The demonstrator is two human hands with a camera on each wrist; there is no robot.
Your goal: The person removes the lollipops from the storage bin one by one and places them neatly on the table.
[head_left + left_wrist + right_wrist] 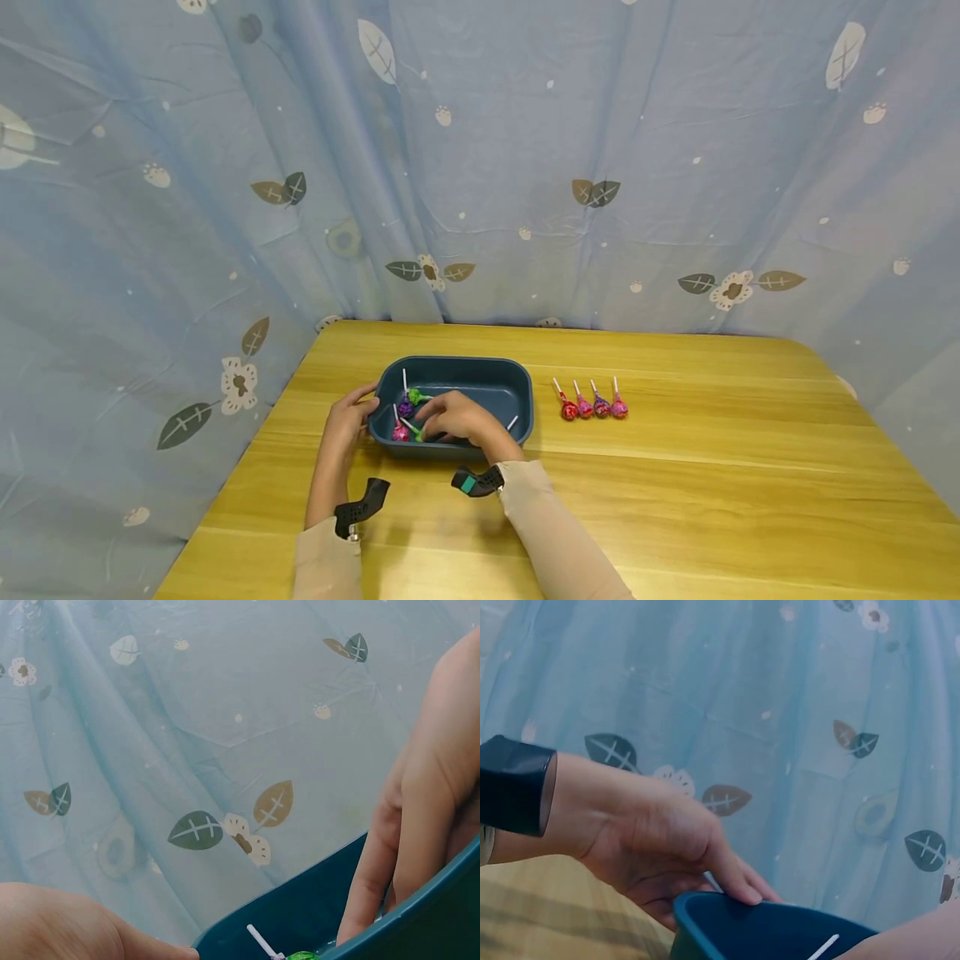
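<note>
A dark blue rectangular plastic bin stands on the table with several wrapped lollipops inside. My left hand grips its left end, thumb over the rim and fingers outside. My right hand reaches down into the bin, fingers apart and slightly bent, tips right at a green lollipop. Near those fingers lie a pink lollipop, a purple lollipop and another green lollipop. A white stick pokes up at the bin's right end, its candy hidden. In the left wrist view the right fingertips are hidden behind the bin wall.
Right of the bin, several lollipops lie in a row on the wooden table: a red lollipop, a pink lollipop, a purple-blue lollipop and another pink lollipop. A blue patterned curtain hangs behind.
</note>
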